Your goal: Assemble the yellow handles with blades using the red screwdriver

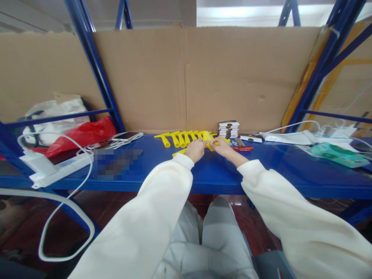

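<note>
My left hand (196, 150) has its fingers closed around a yellow T-shaped plastic tool (207, 136), which looks like a small scraper with a pale strip on it. Pinched fingers of my right hand (220, 146) meet the same tool from the other side. The fingers partly hide it. Behind and to the left, several like yellow T-shaped tools (180, 138) lie in a row on the blue shelf. Another yellow piece (179, 152) shows beside my left wrist. To the right of my right hand are a red pen-like object (243, 148) and a stack of small white-and-black boxes (228, 129).
Cardboard (232, 77) walls off the back of the blue shelf (215, 178). At left sit a phone (126, 136), a white power strip (62, 170), cables and a red bag (83, 137). A green packet (338, 154) and white cables lie at right.
</note>
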`<act>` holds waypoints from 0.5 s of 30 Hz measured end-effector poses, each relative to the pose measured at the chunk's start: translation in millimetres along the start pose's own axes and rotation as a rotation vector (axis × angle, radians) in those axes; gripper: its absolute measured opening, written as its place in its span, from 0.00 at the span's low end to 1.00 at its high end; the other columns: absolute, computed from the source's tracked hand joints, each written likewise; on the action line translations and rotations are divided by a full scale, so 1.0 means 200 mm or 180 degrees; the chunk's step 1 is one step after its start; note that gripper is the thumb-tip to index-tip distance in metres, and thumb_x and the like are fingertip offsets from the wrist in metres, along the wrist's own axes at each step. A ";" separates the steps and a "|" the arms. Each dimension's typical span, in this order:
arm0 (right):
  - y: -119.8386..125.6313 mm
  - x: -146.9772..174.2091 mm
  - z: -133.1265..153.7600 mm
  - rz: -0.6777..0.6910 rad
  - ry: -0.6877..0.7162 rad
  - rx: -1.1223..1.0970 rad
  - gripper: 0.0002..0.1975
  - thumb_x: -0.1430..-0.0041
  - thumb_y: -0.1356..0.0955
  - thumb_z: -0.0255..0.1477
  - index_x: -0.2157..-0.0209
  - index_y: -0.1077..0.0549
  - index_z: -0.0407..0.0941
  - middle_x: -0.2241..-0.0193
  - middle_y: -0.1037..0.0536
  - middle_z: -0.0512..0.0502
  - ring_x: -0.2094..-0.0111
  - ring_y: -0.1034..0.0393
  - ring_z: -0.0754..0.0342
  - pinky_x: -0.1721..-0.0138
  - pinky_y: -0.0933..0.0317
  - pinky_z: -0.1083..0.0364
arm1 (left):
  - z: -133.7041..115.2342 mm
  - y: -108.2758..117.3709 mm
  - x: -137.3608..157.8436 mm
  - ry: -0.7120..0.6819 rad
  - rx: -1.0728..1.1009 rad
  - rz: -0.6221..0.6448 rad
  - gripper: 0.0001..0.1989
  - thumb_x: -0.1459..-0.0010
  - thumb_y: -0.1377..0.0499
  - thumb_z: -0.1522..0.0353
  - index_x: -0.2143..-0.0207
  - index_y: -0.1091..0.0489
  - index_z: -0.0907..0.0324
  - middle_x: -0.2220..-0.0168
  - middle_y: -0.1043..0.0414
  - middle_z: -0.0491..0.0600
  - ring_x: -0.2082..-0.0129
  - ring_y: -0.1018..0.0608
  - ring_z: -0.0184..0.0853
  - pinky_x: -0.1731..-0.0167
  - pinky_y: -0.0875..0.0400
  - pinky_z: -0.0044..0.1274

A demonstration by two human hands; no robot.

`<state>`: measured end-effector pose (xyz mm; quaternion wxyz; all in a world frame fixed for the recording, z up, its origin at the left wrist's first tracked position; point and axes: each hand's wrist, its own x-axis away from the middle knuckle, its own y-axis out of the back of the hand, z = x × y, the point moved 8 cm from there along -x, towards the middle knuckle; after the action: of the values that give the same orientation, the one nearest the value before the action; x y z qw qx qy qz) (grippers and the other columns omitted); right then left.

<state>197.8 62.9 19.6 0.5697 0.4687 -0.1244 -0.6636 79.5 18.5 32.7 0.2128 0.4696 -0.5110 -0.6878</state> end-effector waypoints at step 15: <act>0.07 0.05 -0.04 -0.0224 -0.0850 -0.1875 0.08 0.48 0.30 0.22 0.71 0.33 0.45 0.68 0.23 0.51 0.66 0.29 0.57 0.58 0.32 0.55 | 0.02 0.01 -0.01 0.0128 0.0137 -0.0072 0.22 0.32 0.49 0.72 0.39 0.29 0.55 0.50 0.24 0.58 0.51 0.21 0.40 0.48 0.28 0.30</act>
<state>213.7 52.8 19.4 0.6361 0.1966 0.0155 -0.7460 75.8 21.4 34.3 0.2050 0.4936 -0.5160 -0.6694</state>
